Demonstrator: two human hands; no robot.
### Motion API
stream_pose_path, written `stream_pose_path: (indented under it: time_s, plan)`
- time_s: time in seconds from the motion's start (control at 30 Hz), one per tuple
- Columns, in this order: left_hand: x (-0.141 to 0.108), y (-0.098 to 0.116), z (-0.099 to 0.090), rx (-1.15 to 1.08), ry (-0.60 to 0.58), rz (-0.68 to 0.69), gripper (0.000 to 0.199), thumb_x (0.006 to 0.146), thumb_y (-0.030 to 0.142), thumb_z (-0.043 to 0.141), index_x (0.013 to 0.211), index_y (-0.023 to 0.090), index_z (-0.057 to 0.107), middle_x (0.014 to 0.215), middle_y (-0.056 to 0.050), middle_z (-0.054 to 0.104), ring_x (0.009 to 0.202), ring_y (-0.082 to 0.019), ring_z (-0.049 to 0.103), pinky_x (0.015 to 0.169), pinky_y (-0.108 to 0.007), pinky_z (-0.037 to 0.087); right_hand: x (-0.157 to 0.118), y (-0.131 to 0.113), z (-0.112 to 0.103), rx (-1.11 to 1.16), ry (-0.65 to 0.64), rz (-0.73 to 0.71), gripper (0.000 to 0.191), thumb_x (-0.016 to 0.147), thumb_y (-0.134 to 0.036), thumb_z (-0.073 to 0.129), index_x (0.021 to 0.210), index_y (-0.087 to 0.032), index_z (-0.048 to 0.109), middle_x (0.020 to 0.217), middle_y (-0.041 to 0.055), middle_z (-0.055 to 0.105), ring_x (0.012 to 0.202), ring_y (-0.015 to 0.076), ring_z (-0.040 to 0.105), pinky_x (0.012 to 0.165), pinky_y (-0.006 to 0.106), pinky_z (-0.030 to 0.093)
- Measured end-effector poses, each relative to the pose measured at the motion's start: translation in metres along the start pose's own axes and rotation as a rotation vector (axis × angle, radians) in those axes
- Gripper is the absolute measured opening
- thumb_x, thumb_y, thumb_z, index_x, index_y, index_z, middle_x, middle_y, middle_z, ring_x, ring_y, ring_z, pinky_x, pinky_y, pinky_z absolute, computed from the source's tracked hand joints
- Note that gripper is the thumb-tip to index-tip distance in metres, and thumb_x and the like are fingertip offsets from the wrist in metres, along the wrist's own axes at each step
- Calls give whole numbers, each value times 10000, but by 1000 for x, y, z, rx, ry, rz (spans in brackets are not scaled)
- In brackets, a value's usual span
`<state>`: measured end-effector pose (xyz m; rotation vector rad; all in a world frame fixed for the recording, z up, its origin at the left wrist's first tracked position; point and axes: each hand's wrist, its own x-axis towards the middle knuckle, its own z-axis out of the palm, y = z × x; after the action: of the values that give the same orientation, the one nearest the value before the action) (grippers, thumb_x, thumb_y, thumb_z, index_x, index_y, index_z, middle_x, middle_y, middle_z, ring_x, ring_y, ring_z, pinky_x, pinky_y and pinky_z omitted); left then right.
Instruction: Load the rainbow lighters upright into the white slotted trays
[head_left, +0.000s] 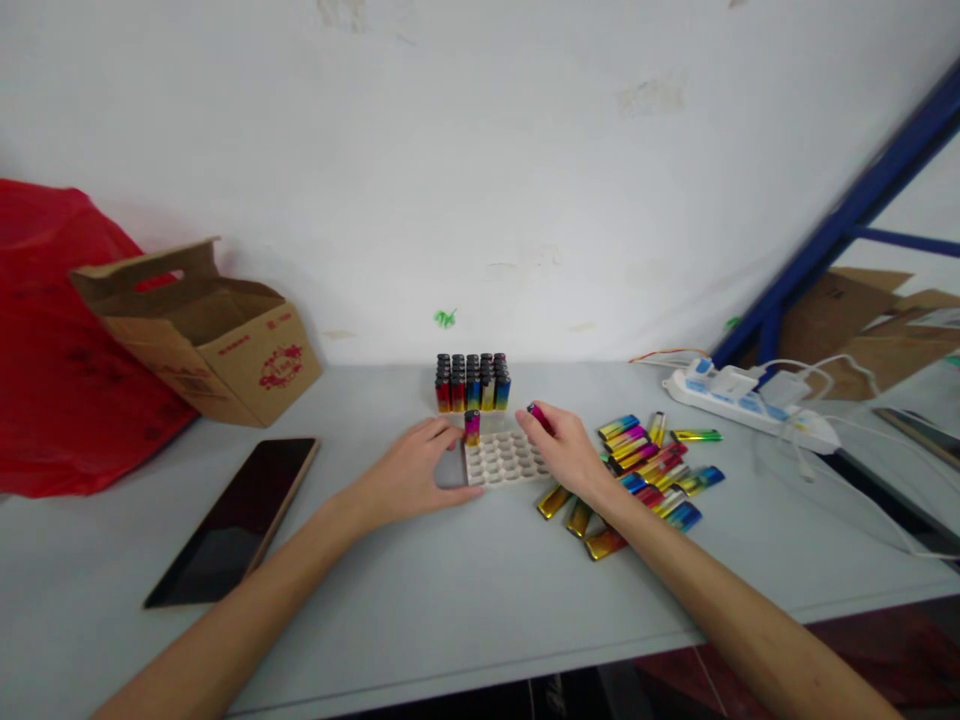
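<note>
Pinching lighter between right hand fingers | left hand fingers spread beside tray

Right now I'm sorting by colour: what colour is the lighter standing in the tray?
The lighter is magenta fading to yellow-orange, black-capped; head view.

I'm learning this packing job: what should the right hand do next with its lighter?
Probably stand the lighter held by the right hand in an open hole of the tray, beside the one upright lighter; the left hand steadies the tray's edge.
</note>
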<state>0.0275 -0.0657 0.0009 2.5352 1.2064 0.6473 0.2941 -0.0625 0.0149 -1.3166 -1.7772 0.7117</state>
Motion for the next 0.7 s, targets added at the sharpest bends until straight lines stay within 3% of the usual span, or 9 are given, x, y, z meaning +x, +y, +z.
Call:
stream_pose_path:
  time_s: [0.1, 0.2, 0.33, 0.4, 0.53, 0.7]
  plan:
    - [0, 0, 0, -16, 8, 11, 525, 864, 672, 848, 1131, 242, 710, 1244, -115, 760, 1182, -350, 735, 1089, -495, 613, -2, -3, -1, -4, -13, -32, 567, 1058, -728, 493, 737, -269, 410, 641, -52, 465, 654, 161, 438, 634, 309, 319]
    - [0, 1, -1, -18, 8, 19, 529, 869, 667, 845, 1150, 238, 715, 1271, -116, 761, 1207, -354, 730, 1120, -504, 603, -5, -7, -2, 5, -69, -82, 496, 1122, -675, 448, 830, -274, 452, 682, -45, 514, 669, 180, 499, 654, 313, 380]
    - [0, 2, 1, -17, 11, 22, 518, 867, 647, 863, 1143, 236, 713, 1240, -115, 767, 1210, -359, 727, 1126, -511, 597, -8, -14, -1, -32, -72, -265, 435, 1164, -589, 419, 896, -263, 522, 930, 55, 660, 869, 224, 640, 814, 346, 504]
    - [0, 4, 3, -13, 13, 11, 509, 860, 632, 879, 1125, 233, 710, 1209, -116, 765, 1187, -360, 730, 1105, -516, 605, -9, -16, 0, -96, -72, -325, 477, 1163, -601, 441, 833, -263, 505, 924, 69, 658, 872, 230, 638, 820, 349, 504]
    - [0, 8, 7, -2, 0, -3, 524, 855, 596, 902, 1182, 232, 715, 1236, -125, 767, 1221, -372, 720, 1132, -552, 591, -9, -14, 2, -171, -182, -279, 533, 1175, -617, 447, 777, -265, 487, 750, 28, 647, 690, 202, 595, 712, 328, 469]
    - [-1, 11, 10, -16, 7, 27, 528, 865, 585, 898, 1234, 247, 728, 1243, -113, 780, 1230, -358, 719, 1129, -527, 590, -7, -1, 7, -235, -262, -339, 380, 1201, -500, 479, 984, -236, 644, 925, 66, 762, 823, 226, 700, 787, 337, 538]
